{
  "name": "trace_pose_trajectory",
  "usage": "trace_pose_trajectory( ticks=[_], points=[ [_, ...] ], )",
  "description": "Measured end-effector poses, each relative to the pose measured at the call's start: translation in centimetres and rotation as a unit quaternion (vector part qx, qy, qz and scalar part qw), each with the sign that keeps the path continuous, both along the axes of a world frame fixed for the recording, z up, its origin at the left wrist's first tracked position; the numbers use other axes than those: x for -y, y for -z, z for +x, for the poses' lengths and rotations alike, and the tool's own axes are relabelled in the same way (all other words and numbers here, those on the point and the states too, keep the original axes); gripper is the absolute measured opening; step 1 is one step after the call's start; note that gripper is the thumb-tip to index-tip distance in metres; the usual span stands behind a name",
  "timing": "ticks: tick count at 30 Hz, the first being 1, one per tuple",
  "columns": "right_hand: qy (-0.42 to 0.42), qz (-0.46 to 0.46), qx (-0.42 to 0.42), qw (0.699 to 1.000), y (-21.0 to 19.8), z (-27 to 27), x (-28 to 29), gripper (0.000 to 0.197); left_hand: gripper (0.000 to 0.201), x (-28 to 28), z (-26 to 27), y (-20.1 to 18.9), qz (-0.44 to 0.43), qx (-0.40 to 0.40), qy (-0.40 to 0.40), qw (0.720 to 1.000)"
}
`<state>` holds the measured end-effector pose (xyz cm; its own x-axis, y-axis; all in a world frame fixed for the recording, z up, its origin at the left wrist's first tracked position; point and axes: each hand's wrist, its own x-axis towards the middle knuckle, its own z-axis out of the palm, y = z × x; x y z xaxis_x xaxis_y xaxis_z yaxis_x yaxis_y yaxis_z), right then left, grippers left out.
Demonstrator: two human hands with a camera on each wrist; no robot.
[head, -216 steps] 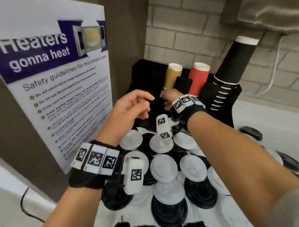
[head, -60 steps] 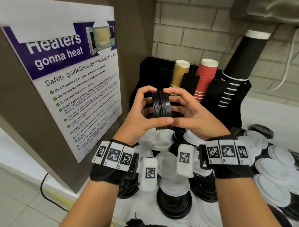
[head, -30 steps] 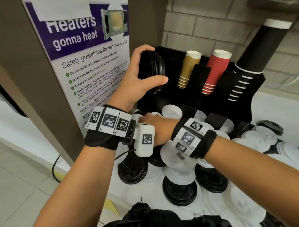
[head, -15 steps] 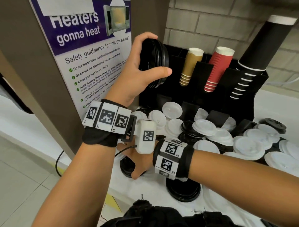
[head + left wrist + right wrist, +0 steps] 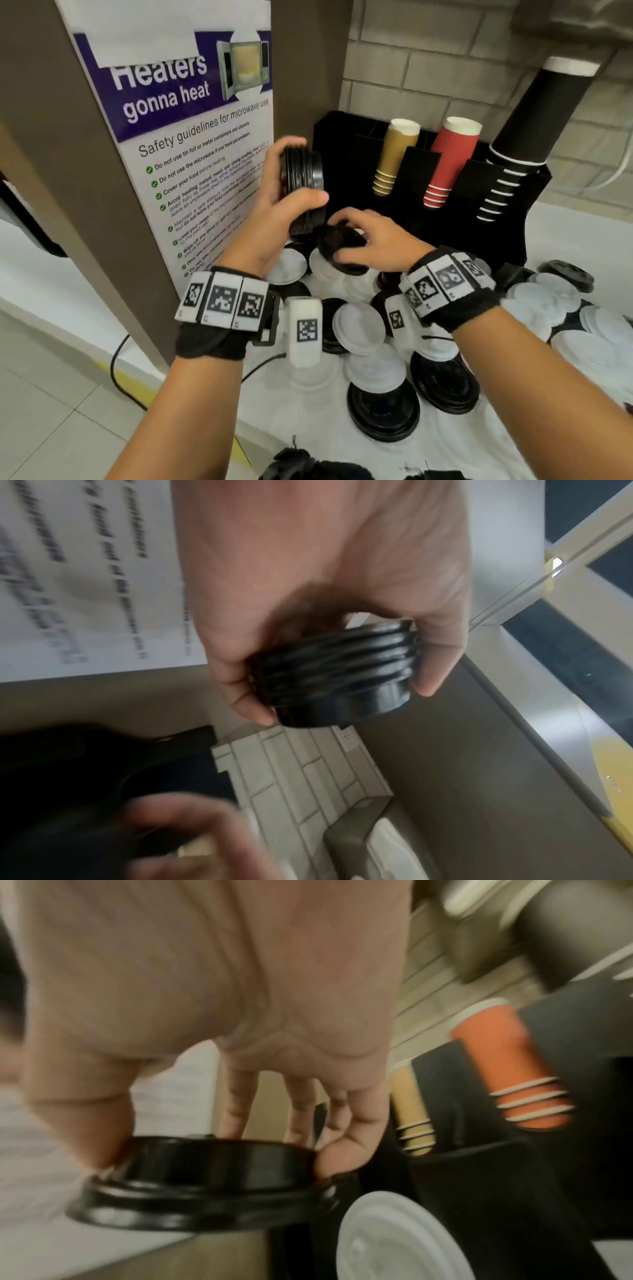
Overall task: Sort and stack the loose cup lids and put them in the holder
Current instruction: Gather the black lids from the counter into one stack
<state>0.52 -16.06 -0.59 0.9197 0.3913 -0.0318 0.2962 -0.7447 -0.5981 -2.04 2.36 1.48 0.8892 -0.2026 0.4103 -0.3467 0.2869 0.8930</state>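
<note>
My left hand (image 5: 291, 202) grips a stack of black lids (image 5: 303, 178) on edge, held up in front of the black holder (image 5: 346, 144); the left wrist view shows the stack of black lids (image 5: 339, 680) between thumb and fingers of the left hand (image 5: 329, 588). Just below and to the right, my right hand (image 5: 366, 240) grips a single black lid (image 5: 337, 245) by its rim, raised above the pile. In the right wrist view the black lid (image 5: 205, 1172) sits between thumb and fingers of the right hand (image 5: 219, 1015). Loose white lids (image 5: 359, 325) and black lids (image 5: 383, 407) cover the white counter (image 5: 308, 421).
The holder carries tan cups (image 5: 394, 157), red cups (image 5: 448, 164) and a tall black cup stack (image 5: 524, 137). A brown panel with a microwave poster (image 5: 191, 137) stands close on the left. More lids (image 5: 548, 298) lie to the right. A cable (image 5: 120, 370) hangs off the counter's left edge.
My right hand has come up from the low left of the pile with a single black lid and now sits beside the stack. The left hand has lowered the stack slightly.
</note>
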Motion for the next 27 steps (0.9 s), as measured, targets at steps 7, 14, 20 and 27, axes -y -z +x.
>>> trace_pose_trajectory(
  ticks=[7,14,20,27],
  points=[
    [0.048,0.452,-0.08,0.887,-0.4,-3.8,0.6,0.041,0.06,1.8,-0.7,3.0,0.007,-0.053,0.003,0.999],
    [0.023,0.445,-0.014,0.895,-1.1,-5.1,0.6,0.052,0.056,1.9,-1.1,3.3,0.044,-0.058,0.03,0.997],
    [-0.01,0.4,0.009,0.916,-1.6,-5.4,0.4,0.056,0.061,2.5,-1.5,3.1,0.02,-0.071,0.036,0.997],
    [-0.016,0.38,0.027,0.924,-1.8,-5.5,0.4,0.055,0.064,2.8,-1.8,2.7,0.013,-0.064,0.033,0.997]
  ],
)
